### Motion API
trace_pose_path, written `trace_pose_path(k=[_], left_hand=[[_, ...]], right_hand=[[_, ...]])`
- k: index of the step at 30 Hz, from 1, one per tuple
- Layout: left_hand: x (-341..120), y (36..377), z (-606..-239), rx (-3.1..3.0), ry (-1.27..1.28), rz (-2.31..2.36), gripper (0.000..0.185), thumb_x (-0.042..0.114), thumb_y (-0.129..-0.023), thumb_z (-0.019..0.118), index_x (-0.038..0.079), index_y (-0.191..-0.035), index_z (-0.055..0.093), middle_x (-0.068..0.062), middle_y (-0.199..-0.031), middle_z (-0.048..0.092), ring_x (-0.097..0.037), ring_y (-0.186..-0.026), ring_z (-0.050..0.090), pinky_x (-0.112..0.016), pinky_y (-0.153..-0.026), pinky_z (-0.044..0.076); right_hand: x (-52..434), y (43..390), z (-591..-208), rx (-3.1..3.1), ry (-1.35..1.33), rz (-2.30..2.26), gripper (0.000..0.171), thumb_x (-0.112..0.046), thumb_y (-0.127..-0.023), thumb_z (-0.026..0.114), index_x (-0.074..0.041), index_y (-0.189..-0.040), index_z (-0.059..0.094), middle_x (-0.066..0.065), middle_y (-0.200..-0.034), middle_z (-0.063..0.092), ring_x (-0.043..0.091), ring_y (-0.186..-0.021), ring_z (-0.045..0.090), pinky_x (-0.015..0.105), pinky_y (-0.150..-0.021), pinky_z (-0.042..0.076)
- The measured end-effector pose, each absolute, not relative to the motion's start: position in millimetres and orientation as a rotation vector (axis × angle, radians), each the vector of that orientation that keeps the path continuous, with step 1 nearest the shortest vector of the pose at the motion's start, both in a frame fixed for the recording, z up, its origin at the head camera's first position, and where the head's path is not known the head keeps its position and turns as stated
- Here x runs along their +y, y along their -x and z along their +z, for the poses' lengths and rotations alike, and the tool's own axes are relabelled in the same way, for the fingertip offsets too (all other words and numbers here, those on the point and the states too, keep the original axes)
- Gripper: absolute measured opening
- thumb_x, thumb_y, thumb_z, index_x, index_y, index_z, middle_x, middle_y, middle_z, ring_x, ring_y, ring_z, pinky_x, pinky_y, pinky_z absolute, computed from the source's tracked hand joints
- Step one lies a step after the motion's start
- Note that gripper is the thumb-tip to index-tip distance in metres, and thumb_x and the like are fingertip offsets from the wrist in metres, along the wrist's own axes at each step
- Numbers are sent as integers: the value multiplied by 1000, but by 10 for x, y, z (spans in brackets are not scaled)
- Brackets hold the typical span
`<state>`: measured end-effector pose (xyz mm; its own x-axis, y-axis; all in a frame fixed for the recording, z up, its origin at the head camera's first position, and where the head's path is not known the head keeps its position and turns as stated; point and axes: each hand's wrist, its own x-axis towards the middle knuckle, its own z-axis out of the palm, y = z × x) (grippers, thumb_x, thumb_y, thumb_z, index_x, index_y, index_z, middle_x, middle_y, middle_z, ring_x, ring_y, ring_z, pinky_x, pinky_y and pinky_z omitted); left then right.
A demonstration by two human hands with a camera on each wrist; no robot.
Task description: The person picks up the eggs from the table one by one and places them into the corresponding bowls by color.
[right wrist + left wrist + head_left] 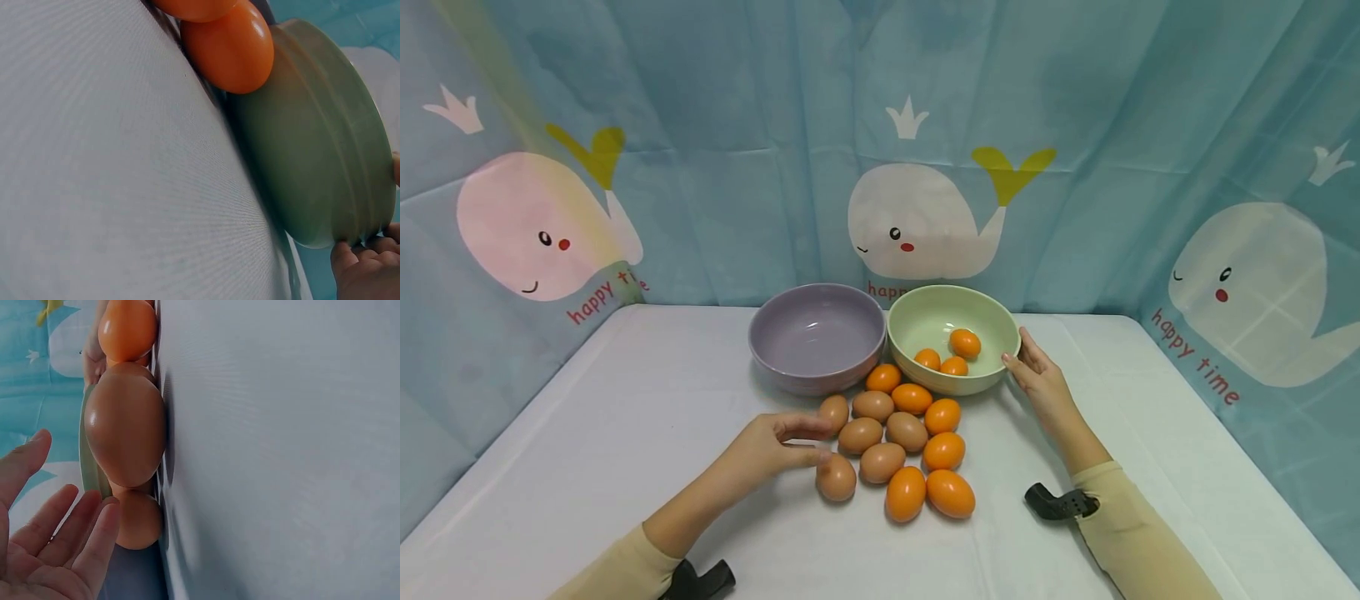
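Observation:
My left hand [778, 442] reaches in from the left beside the brown eggs [861, 436], thumb and fingers spread apart. Its fingertips are near the egg at the cluster's left side and the front left egg [836, 478]; in the left wrist view nothing lies between thumb and fingers. With my right hand [1037, 379] I hold the light green bowl [917, 321] at its right side, thumb at the rim and fingers against the outer wall. Inside that bowl lie 3 orange eggs [965, 343]. Several more orange eggs [944, 451] lie on the table along the brown ones.
A purple bowl [816, 333] stands left of the green bowl, close against it, with nothing inside. Both are on a white-covered table [625, 433]. Behind and at the sides hangs a blue curtain [737, 167] with whale prints.

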<state>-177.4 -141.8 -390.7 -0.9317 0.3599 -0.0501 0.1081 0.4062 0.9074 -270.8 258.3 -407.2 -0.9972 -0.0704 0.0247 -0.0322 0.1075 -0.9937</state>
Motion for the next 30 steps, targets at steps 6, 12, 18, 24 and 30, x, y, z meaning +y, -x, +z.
trace_pose_path(k=[6, 12, 18, 24, 30], left_hand=[[-1414, 1765, -3928, 2485, -369, 1457, 50, 32, -80, 83, 7, -122, 69, -9, -120, 72, -28, -119, 65, -35, -93, 56], [-1412, 1755, -3954, 2485, -385, 1440, 50, 32, -80, 84, 8, -121, 70, -11, -119, 72, -29, -117, 66, -35, -92, 56], [-1403, 1742, -3972, 2462, -414, 1434, 51, 30, -80, 84, 6, -122, 69, -11, -117, 73, -29, -115, 66, -35, -90, 55], [-1390, 1740, -3970, 2462, -427, 1398, 51, 30, -79, 84, 6, -121, 69, -9, -118, 73, -26, -112, 68, -40, -94, 52], [-1378, 1741, -3969, 2467, -490, 1343, 50, 30, -79, 84, 7, -120, 70, -5, -117, 73, -23, -110, 67, -41, -95, 50]], right_hand=[[2587, 2701, -4063, 2312, 112, -2074, 77, -26, -103, 54, -15, -160, 3, 2, -168, 2, 19, -156, 6, 39, -123, 18], [2586, 2694, -4062, 2309, 111, -2076, 77, -26, -103, 54, -15, -160, 3, 2, -168, 3, 19, -156, 7, 40, -123, 18], [2588, 2693, -4064, 2309, 111, -2073, 77, -27, -103, 54, -15, -160, 3, 1, -168, 2, 19, -156, 6, 40, -123, 18], [2591, 2704, -4072, 2311, 103, -2072, 77, -26, -103, 54, -15, -160, 3, 2, -168, 2, 19, -156, 6, 39, -122, 19], [2586, 2711, -4081, 2311, 99, -2080, 77, -24, -103, 54, -14, -160, 3, 4, -168, 3, 20, -156, 7, 40, -122, 19]])
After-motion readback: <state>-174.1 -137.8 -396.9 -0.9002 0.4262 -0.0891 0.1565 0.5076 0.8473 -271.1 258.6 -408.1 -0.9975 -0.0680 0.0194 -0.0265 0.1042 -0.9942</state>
